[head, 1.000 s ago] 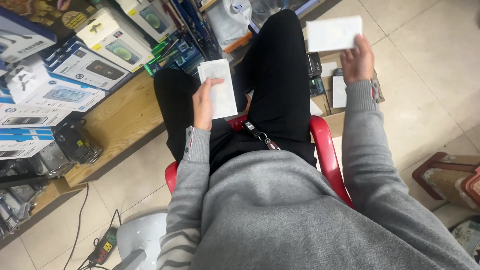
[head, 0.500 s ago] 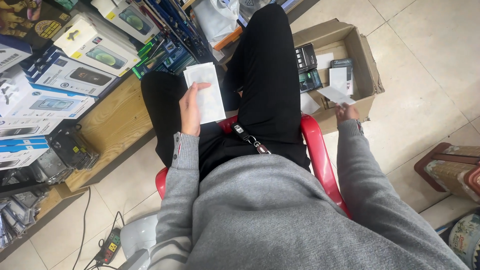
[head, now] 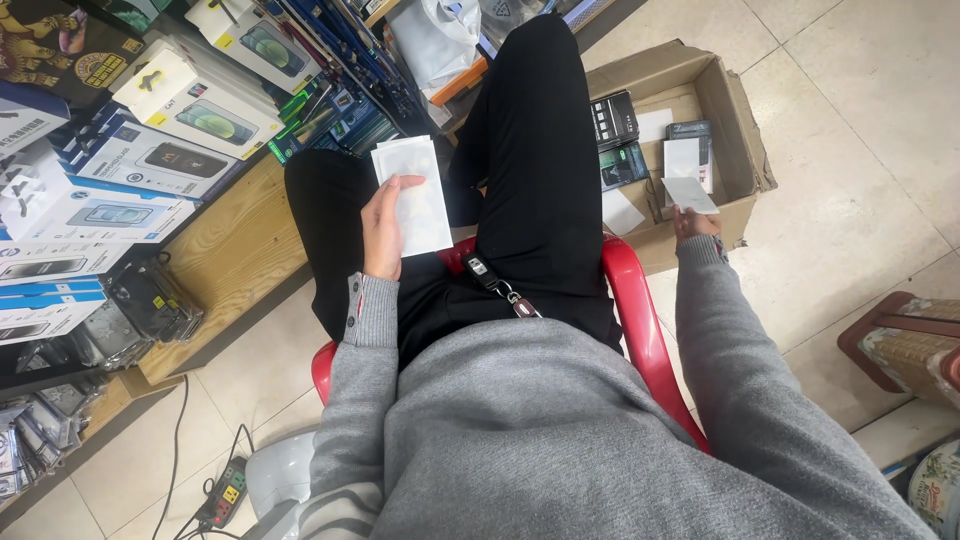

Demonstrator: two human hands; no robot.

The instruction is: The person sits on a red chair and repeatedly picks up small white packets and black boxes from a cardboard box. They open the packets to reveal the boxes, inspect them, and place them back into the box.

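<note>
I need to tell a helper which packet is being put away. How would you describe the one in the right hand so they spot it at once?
Find the open cardboard box on the floor. At its near rim, the right hand holds a flat white packet over it, unlike the dark packets lying inside.

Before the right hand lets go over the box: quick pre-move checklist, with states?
1. Right hand grips white packet: ok.
2. Packet is over the cardboard box: ok.
3. Box flaps open: ok.
4. Bare room left among the items in the box: cannot tell.
5. Left hand holds white packet stack firmly on the lap: ok.
6. Keys on lap clear of both hands: ok.
</note>
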